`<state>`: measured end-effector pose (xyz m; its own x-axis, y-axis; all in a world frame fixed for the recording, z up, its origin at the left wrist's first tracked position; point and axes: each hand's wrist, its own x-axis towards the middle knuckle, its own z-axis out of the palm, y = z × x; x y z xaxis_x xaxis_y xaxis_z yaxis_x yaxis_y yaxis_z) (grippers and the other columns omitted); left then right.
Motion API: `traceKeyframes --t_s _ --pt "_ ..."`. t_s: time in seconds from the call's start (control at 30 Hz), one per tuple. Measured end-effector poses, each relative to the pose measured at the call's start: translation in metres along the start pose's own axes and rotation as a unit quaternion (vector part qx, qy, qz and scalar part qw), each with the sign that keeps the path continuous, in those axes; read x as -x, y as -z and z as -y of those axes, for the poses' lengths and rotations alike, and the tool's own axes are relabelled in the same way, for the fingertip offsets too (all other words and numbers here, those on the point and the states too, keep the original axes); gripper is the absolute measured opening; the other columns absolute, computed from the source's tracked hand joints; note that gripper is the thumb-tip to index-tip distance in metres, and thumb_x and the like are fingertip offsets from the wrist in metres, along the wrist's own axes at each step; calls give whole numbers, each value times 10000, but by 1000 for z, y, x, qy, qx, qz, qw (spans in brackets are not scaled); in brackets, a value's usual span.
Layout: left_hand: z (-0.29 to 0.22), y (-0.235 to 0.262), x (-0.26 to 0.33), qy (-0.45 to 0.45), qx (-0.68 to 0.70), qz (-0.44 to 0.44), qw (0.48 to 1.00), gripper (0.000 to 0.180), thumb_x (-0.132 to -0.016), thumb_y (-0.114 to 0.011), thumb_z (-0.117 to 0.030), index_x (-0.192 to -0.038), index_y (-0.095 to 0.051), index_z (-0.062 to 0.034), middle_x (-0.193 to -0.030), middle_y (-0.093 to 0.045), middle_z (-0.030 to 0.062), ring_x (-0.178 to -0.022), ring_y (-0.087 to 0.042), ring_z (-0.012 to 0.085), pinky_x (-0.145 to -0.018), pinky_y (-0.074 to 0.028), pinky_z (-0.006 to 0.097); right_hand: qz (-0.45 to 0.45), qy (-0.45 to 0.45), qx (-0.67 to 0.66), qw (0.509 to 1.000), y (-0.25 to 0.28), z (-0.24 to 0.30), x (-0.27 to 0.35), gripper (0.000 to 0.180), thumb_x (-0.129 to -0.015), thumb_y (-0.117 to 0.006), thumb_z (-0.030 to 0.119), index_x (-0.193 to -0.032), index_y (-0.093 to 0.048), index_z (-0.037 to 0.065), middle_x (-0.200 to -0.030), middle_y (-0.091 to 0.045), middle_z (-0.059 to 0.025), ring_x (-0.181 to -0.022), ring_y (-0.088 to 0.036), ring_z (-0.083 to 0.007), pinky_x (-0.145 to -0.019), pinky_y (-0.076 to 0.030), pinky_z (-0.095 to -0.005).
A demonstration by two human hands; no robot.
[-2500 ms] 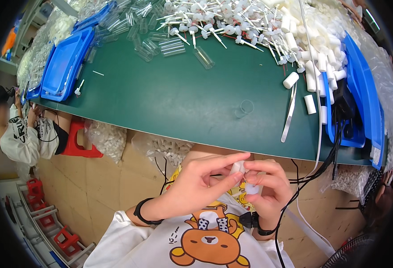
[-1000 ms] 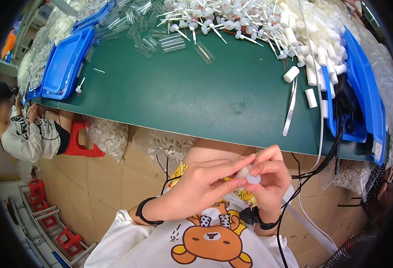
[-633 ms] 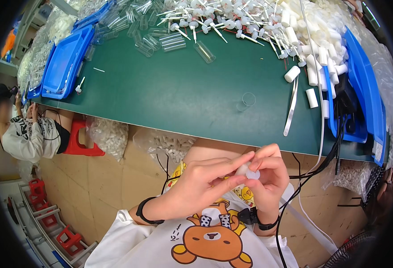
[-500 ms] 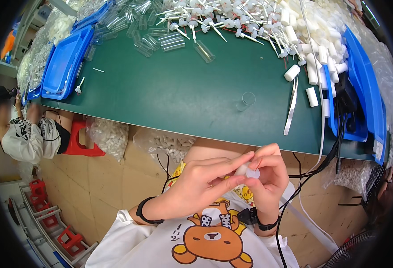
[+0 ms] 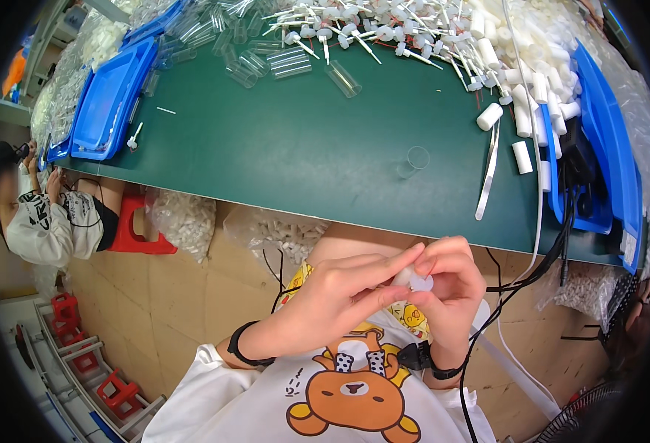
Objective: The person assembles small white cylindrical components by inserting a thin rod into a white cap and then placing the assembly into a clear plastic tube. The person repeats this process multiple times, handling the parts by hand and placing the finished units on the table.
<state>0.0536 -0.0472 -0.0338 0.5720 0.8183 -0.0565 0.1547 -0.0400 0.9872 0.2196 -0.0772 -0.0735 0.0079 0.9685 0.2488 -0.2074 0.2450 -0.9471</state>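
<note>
Green worktable [image 5: 281, 148] strewn with clear tubes [image 5: 288, 63]. Left hand [image 5: 340, 292] and right hand [image 5: 450, 288] both pinch small white part [image 5: 414, 279] above lap; fitting step apparently underway; next needs firm, aligned press.

Green worktable [image 5: 281, 155]; tan floor [image 5: 192, 295]; red stools [image 5: 129, 229].

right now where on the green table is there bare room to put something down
The widest bare patch of the green table lies between the blue tray on the left and the white strip on the right, apart from one clear ring. The far edge is crowded with clear tubes and white caps.
</note>
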Motion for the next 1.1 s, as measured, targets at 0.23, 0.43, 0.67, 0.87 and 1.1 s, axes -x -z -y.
traceKeyframes --t_s 0.23,0.43,0.67,0.87,1.1 --pt "7 -3 0 34 98 25 994 438 -834 -556 13 -1264 -485 -36 -913 -570 56 -710 -476 107 -602 -417 230 8 17 -36 999 3 -5 1 322 -637 -760 -17 -909 -588 -3 -939 -502 -82 -826 -523 -153 -731 -447 -275" --pt "3 -1 0 65 94 43 993 427 -856 -541 -25 -1277 -467 -29 -826 -539 32 -721 -475 91 -599 -409 222 -5 -22 -63 998 0 -4 0 279 -662 -720 -61 -888 -569 3 -924 -482 -73 -799 -512 -145 -707 -437 -264" --pt "8 -6 0 63 64 20 996 438 -852 -560 -33 -1280 -464 -31 -868 -572 40 -732 -500 92 -611 -422 218 -33 -31 46 998 0 -2 -1 272 -664 -711 -48 -884 -565 16 -890 -503 -60 -809 -490 -141 -729 -401 -274" --pt "-1 -1 -1 93 64 54 992 416 -857 -555 -22 -1266 -478 -26 -962 -602 62 -796 -534 94 -651 -448 216 -56 -33 44 997 -1 -3 1 259 -681 -717 -1 -895 -573 14 -866 -504 -49 -798 -475 -141 -725 -379 -264" --pt "1 -7 1 101 184 39 977 440 -866 -527 0 -1295 -436 -30 -1042 -589 91 -941 -571 148 -753 -500 272 -52 -55 15 997 4 -1 3 158 -821 -603 106 -923 -570 -10 -887 -511 -63 -809 -468 -140 -741 -381 -268"
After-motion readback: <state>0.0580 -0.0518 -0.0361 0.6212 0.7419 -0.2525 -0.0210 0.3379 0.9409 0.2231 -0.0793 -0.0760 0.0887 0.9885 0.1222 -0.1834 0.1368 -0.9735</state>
